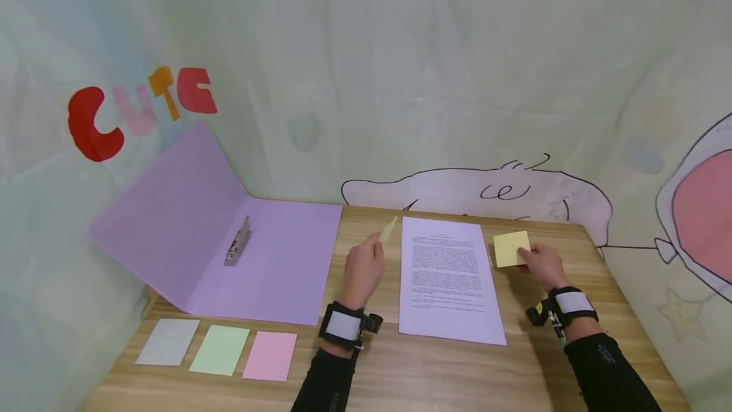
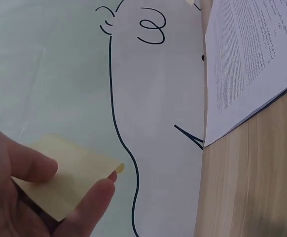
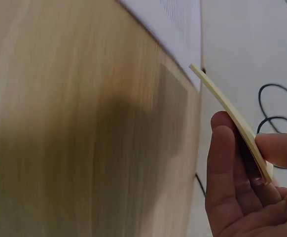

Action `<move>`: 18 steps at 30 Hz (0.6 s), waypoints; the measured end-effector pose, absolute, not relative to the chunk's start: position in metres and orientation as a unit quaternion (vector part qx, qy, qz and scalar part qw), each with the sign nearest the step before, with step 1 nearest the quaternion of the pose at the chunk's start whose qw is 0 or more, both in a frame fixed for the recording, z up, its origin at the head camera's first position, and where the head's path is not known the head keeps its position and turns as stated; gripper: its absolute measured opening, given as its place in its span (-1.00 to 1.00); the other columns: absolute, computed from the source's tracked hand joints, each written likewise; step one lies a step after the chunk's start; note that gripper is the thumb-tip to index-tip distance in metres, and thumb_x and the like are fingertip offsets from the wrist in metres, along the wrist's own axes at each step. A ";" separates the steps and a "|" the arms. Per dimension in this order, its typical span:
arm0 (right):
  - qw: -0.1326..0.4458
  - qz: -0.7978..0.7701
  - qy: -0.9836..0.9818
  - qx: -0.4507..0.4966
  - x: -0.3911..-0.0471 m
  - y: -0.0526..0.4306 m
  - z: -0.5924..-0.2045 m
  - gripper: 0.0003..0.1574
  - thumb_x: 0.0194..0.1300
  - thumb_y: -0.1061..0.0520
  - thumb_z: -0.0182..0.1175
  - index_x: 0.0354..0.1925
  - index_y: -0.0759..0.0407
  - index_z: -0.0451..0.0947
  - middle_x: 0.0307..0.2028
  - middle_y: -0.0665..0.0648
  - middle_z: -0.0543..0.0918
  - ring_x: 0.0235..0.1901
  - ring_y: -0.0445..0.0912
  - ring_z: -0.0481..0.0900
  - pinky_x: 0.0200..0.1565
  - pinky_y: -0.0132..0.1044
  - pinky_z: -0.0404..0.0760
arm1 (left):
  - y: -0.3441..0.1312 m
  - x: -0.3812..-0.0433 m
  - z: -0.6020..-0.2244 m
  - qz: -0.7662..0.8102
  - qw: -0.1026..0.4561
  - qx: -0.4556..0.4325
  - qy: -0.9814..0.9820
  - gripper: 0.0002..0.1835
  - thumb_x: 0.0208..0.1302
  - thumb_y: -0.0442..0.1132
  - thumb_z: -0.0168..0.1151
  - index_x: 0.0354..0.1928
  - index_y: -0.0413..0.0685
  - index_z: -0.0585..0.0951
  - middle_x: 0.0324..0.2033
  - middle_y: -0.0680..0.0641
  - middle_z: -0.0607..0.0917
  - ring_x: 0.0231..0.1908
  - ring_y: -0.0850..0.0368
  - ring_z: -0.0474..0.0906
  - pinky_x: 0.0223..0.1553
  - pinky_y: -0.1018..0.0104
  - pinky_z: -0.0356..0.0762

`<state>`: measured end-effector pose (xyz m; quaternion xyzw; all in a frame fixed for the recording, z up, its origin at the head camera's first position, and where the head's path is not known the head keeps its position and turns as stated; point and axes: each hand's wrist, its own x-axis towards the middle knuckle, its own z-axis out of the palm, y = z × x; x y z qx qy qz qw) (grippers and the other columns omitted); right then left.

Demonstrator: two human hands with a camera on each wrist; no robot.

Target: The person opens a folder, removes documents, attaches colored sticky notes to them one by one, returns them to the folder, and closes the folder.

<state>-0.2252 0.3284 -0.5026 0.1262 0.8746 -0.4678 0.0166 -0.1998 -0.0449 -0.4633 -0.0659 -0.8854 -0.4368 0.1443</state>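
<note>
A single yellow sticky note is pinched between the thumb and fingers of my left hand, held above the table just left of the printed sheet. On the sheet's other side, my right hand grips a yellow sticky note pad. The right wrist view catches the pad edge-on, with the thumb on one face and fingers behind it. The printed sheet lies flat between the two hands, touched by neither.
At the left lies an opened purple folder, its cover raised against the curtain and a metal clip near the fold. Grey, green and pink sticky notes sit in a row before it. Curtains border the wooden table.
</note>
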 end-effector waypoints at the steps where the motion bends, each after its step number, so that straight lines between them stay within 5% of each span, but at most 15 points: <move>1: 0.019 -0.460 0.879 0.128 -0.227 0.332 -0.503 -0.57 0.40 0.15 -0.01 -0.12 0.61 0.40 -0.25 0.36 0.54 -0.43 -0.15 0.57 -0.36 -0.26 0.60 | -0.044 -0.200 -0.463 -0.435 0.137 -0.067 -0.887 -0.69 0.38 -0.36 -0.01 0.08 -0.24 0.57 -0.71 0.02 0.44 -0.76 0.24 0.28 -0.74 0.36 0.26; 7: 0.046 -0.440 0.887 0.136 -0.239 0.349 -0.511 -0.58 0.36 0.18 -0.02 -0.18 0.63 0.45 -0.34 0.31 0.60 -0.45 -0.10 0.60 -0.41 -0.30 0.59 | -0.040 -0.197 -0.464 -0.419 0.100 -0.082 -0.899 -0.66 0.41 -0.36 -0.05 0.16 -0.23 0.51 -0.69 -0.02 0.46 -0.78 0.27 0.23 -0.76 0.41 0.23; 13: 0.052 -0.324 0.937 0.120 -0.243 0.361 -0.518 -0.54 0.27 0.10 0.03 -0.63 0.39 0.51 -0.73 0.06 0.55 -0.64 -0.12 0.46 -0.53 -0.32 0.34 | -0.038 -0.193 -0.466 -0.403 0.094 -0.085 -0.907 -0.67 0.41 -0.35 -0.04 0.14 -0.15 0.54 -0.57 -0.07 0.58 -0.78 0.27 0.25 -0.74 0.40 0.24; 18: 0.054 -0.214 0.972 0.084 -0.241 0.361 -0.511 -0.47 0.22 0.04 0.06 -0.78 0.31 0.47 -0.77 0.07 0.47 -0.65 -0.03 0.42 -0.55 -0.25 0.34 | -0.036 -0.191 -0.466 -0.382 0.097 -0.098 -0.914 -0.68 0.39 -0.37 -0.02 0.13 -0.15 0.54 -0.48 -0.12 0.65 -0.73 0.24 0.32 -0.72 0.38 0.27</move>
